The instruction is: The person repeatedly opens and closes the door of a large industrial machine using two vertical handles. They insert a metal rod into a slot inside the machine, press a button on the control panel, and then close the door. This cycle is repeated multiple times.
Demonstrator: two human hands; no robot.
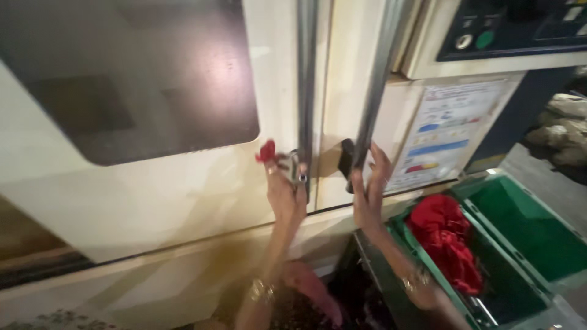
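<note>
Head view, left to right. A cream sliding door (202,183) with a dark window (128,73) fills the left; it looks heavy and rigid, best moved by its metal handle. My left hand (285,186) is closed on that small metal handle (296,166) at the door's right edge, with a scrap of red cloth (267,150) pinched by the fingers. My right hand (369,189) lies open, fingers spread, against the black handle (346,160) of the neighbouring panel (342,91). Farther right, green crates (538,226) hold soft red cloth (443,235).
</note>
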